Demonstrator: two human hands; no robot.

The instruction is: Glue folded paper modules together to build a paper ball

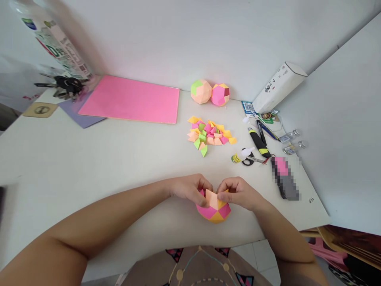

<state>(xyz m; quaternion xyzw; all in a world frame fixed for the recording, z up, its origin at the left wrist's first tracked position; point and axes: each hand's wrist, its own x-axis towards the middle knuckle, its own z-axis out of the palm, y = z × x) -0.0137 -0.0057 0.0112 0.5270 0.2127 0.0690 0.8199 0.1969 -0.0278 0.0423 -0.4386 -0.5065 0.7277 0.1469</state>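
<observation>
A partly formed folded-paper ball (214, 213) in pink, orange and peach rests near the table's front edge. My left hand (192, 190) grips its left upper rim, thumb outside on a pink and peach part, fingers behind. On the right side, my right hand (236, 192) pinches an orange unit beside the peach one. The inside of the ball is hidden from view. Beyond my hands lies a pile of small folded paper pieces (210, 133) in green, pink, orange and peach. Two finished-looking paper balls, one peach and green (201, 92), one pink and orange (220, 95), touch against the wall.
Right of the pile are a glue bottle (237, 157), scissors (253, 159), a black-and-yellow cutter (258, 142), pens, small glass bottles and a white box (278, 88). Pink paper sheets (131, 99), keys (70, 85) and a large bottle (56, 43) are at the back left.
</observation>
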